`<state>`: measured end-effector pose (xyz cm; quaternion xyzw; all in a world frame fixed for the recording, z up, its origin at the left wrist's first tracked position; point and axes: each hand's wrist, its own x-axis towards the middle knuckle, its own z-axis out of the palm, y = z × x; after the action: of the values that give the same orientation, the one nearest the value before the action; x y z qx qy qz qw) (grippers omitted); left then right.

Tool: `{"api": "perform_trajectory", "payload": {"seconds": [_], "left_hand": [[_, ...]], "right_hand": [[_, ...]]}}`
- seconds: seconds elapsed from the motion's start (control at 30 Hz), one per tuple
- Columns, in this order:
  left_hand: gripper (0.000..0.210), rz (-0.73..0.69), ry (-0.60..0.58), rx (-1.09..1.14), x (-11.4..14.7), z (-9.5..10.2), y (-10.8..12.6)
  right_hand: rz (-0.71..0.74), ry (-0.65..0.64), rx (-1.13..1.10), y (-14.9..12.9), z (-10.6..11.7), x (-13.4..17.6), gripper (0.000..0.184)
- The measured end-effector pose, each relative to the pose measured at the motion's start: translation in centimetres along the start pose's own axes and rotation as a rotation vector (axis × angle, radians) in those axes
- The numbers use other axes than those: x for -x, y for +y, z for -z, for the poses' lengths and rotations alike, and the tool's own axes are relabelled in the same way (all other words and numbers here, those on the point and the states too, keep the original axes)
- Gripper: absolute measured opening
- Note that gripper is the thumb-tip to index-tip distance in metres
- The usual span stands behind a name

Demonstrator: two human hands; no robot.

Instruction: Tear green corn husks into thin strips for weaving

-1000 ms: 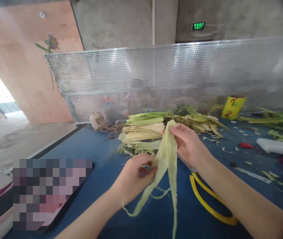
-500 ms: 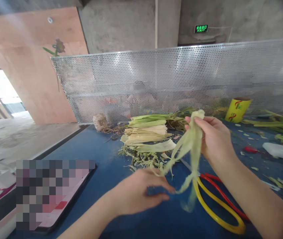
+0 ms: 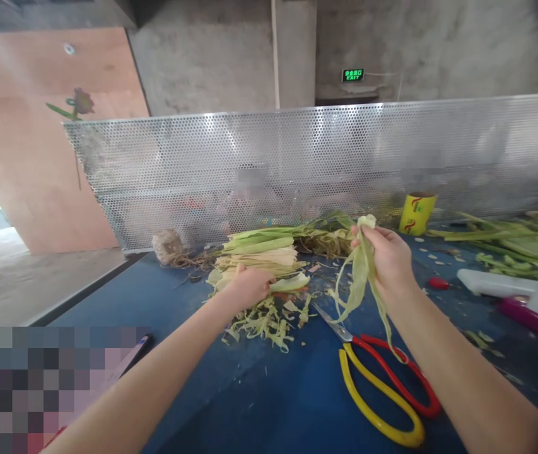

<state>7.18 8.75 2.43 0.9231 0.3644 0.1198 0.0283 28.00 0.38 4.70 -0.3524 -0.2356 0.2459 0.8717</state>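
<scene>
My right hand [image 3: 389,255] is closed on a bunch of pale green corn husk strips [image 3: 362,277], which hang down and end in a thin tail. My left hand [image 3: 250,287] reaches to the front of a layered stack of husks [image 3: 263,244]. Its fingers are closed at the end of a loose pale husk leaf [image 3: 292,282]. Below that hand lies a heap of curled husk scraps [image 3: 269,325]. Scissors [image 3: 344,334] with one yellow and one red handle rest on the blue table [image 3: 250,403], under the hanging strips.
A yellow roll [image 3: 417,214] stands near the perforated metal screen [image 3: 193,164]. Twine [image 3: 167,246] lies at the back left. To the right are green stalks [image 3: 509,236], a white-and-purple tool [image 3: 528,315] and a small red object [image 3: 439,283]. A blurred-out device is at lower left. Behind the screen a person sits.
My left hand has left the hanging strips and moved forward and left to the husk stack, closing at a leaf. My right hand still holds its strips. The view has turned slightly right.
</scene>
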Motion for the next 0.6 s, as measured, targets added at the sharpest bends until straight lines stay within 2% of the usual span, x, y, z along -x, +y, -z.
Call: {"api": "perform_trajectory", "payload": {"seconds": [0.2,0.3,0.47,0.6], "left_hand": [[0.022,0.048,0.108,-0.097,-2.1,2.5,-2.0],[0.022,0.035,0.143,-0.168,-3.3,2.3,-3.3],[0.03,-0.145,-0.069,-0.239,-3.7,0.1,-4.3],[0.029,-0.226,-0.13,-0.255,-3.4,0.1,-4.4]], "right_hand": [[-0.014,0.012,0.004,-0.3,-0.3,0.1,0.017],[-0.016,0.019,-0.002,-0.3,-0.2,0.0,0.018],[-0.03,-0.04,0.009,0.2,-0.1,-0.1,0.018],[-0.061,-0.074,0.032,0.1,-0.3,0.2,0.014]]}}
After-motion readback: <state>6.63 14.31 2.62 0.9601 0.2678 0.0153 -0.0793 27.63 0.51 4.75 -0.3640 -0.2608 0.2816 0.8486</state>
